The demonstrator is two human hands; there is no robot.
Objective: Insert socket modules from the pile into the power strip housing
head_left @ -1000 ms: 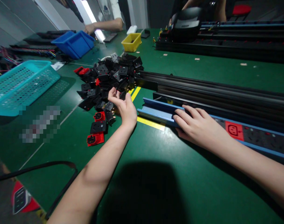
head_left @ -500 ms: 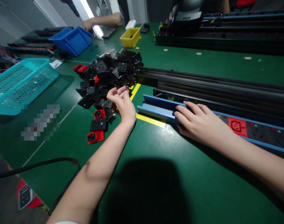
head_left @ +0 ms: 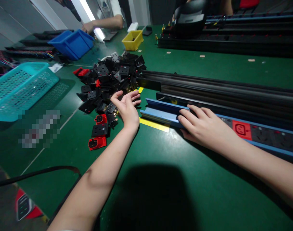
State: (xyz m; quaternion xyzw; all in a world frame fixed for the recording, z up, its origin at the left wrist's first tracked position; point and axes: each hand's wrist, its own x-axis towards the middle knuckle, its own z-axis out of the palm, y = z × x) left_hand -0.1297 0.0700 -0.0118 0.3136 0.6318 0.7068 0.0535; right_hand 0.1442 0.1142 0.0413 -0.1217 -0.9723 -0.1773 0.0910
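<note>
Socket modules [head_left: 124,70] lie heaped on the tabletop [head_left: 148,150] beside the left hand [head_left: 129,109], its fingers loosely parted and seemingly empty. The right hand [head_left: 202,125] lies across the blue rail [head_left: 160,114]; whether it grips, I can't tell. Steady pressure there should stop the rail sliding.

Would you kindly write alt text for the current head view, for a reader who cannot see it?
A person's right hand rests on a blue rail fitted with black and red sockets, while the open left hand is near a heap of mostly black socket pieces on a green table.
</note>
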